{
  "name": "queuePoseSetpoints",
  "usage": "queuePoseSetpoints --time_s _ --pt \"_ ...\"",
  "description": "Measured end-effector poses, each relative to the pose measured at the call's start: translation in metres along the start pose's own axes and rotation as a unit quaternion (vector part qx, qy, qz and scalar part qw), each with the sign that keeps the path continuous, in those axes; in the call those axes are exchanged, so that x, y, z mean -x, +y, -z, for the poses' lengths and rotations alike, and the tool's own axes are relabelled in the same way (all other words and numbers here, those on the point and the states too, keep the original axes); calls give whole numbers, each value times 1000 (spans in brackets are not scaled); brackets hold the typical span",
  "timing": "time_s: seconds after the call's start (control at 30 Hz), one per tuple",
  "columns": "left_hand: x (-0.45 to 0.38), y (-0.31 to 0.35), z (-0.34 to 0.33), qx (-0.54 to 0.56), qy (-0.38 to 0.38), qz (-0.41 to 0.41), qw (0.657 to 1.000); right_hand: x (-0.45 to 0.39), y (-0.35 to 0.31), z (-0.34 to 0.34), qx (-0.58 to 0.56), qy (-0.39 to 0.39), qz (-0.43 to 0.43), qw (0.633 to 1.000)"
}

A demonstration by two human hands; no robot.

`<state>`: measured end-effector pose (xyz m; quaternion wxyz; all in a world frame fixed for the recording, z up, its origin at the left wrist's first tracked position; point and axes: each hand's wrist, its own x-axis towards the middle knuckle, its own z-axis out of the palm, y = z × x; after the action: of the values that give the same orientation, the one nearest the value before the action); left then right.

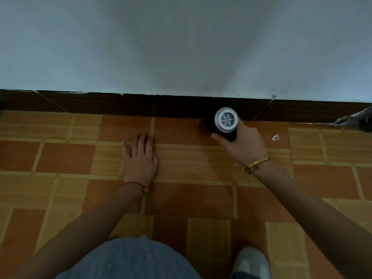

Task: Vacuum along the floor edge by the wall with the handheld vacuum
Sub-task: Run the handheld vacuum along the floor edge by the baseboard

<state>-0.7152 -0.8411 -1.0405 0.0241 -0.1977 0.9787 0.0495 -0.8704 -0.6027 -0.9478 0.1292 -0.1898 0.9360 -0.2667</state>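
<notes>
- The right hand (244,146) is wrapped round the black body of the handheld vacuum (223,125), thumb on the near side and fingers curled out of sight behind it.
- The vacuum stands nose down on the tiled floor (66,158), just in front of the dark baseboard (120,105), with its white round grille (226,118) turned up toward the camera. The nozzle end is hidden under the body, so I cannot tell whether it touches the baseboard.
- The left hand (141,160) lies flat on the floor with the fingers straight and a little spread, holding nothing, well to the left of the vacuum and a bit nearer to the person.
- A red string bracelet (138,185) sits on the left wrist; a yellow band (257,163) sits on the right wrist.
- A small white scrap (275,137) lies on the floor just right of the right hand, near the baseboard.
- At the far right edge a grey object (354,119) lies along the foot of the wall; it is too blurred to name.
- The pale wall (181,47) rises above the baseboard, which shows thin light streaks and chips along its top edge.
- At the bottom, a knee in blue denim (128,260) and a white shoe (251,262) rest on the orange and tan tiles.
</notes>
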Motion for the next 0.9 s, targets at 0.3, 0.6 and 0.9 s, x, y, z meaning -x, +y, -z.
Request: queuePoseSetpoints --time_s 0.3,0.6,0.9 --pt "10 32 10 72 12 46 996 8 11 19 -41 -80 30 996" --pt "4 91 -8 112 6 34 993 24 33 26 -23 -35 -21 999" --pt "2 93 -20 108 35 45 993 11 58 34 -47 50 -58 996"
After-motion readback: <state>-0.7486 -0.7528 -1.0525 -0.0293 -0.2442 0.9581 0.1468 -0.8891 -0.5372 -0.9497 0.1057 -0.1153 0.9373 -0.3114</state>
